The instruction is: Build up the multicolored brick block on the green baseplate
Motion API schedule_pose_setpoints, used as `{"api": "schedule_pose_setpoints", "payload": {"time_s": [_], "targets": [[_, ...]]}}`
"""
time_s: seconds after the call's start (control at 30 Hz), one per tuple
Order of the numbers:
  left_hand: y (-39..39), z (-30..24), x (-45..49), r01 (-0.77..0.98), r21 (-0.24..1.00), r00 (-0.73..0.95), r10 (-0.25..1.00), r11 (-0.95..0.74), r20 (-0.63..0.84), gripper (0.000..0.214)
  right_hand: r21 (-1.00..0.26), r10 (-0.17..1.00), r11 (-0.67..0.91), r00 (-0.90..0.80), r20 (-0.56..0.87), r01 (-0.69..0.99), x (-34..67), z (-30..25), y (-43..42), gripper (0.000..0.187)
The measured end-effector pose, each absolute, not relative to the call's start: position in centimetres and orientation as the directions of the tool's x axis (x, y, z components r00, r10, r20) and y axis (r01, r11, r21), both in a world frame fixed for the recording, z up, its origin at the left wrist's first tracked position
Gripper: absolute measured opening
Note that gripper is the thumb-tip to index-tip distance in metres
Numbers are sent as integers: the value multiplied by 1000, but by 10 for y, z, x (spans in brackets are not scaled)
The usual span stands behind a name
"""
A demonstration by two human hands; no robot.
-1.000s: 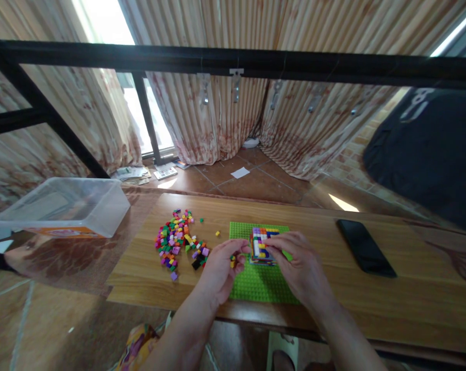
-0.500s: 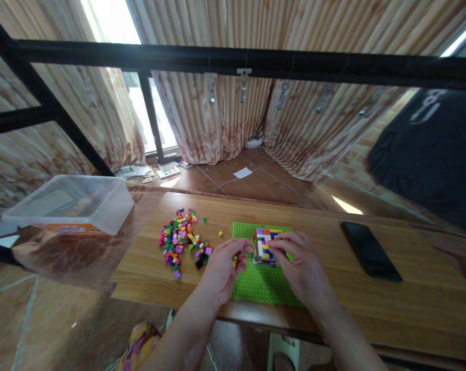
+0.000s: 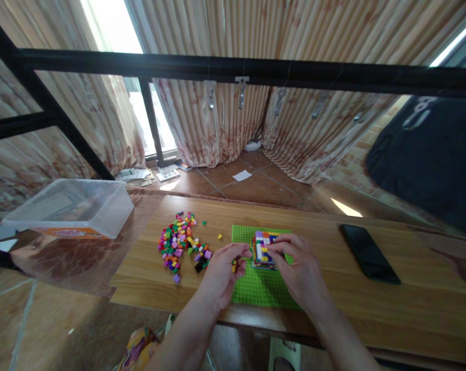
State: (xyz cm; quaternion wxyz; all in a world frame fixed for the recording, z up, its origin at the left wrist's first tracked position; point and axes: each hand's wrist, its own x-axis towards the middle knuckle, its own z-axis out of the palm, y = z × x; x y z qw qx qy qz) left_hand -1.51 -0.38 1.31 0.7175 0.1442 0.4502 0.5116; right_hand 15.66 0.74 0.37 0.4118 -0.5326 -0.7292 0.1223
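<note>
A small block-shaped build of multicoloured toy bricks (image 3: pixel 259 252) stands on a green studded baseplate (image 3: pixel 256 288). My right hand (image 3: pixel 300 265) reaches over its right side, thumb and fingertips pinched at the top by the yellow bricks. The fingers partly cover what they pinch, which looks like a small toy brick. On the build's left, my left hand (image 3: pixel 222 270) is curled above the baseplate's left edge. Yellow toy bricks (image 3: pixel 234 266) show between its bent fingers. The left fingertips come close to the build; I cannot tell whether they touch it.
A heap of loose coloured bricks (image 3: pixel 179 239) lies left on the wooden table (image 3: pixel 148 283), with single bricks near it. A black phone (image 3: pixel 369 253) rests at the right. Beyond the table's left end is a clear plastic box (image 3: pixel 113 206). A black metal bar (image 3: pixel 179 64) crosses above.
The view has shifted slightly, so table things appear a little lower. My right fingertips stay at the build's top with only a slight move; my left hand keeps its curl.
</note>
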Motion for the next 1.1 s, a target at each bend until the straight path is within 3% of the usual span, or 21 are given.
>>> {"api": "schedule_pose_setpoints", "payload": {"time_s": [0.23,0.37,0.5,0.7,0.83,0.97,1.1], "targets": [[-4,12,-15,-591,676,67,862,440,-502,19,-673,883,397,-62,464,624,159,0,7,14],[-2,15,-19,-595,685,25,862,420,-507,21,-753,862,383,86,499,535,164,6,8,15],[2,18,-28,-539,761,-76,879,360,-470,19,-785,839,352,200,506,510,167,12,10,15],[7,14,-49,-422,862,-214,893,281,-395,24,-740,826,376,159,540,558,166,14,6,17],[11,7,-70,-258,934,-263,912,248,-315,32,-734,820,390,152,551,555,167,14,5,16],[14,-2,-92,-9,981,-386,904,193,-182,21,-723,822,394,134,554,567,168,13,3,14],[16,-10,-106,128,977,-412,905,172,-105,20,-685,819,427,68,569,590,165,12,0,15]]}}
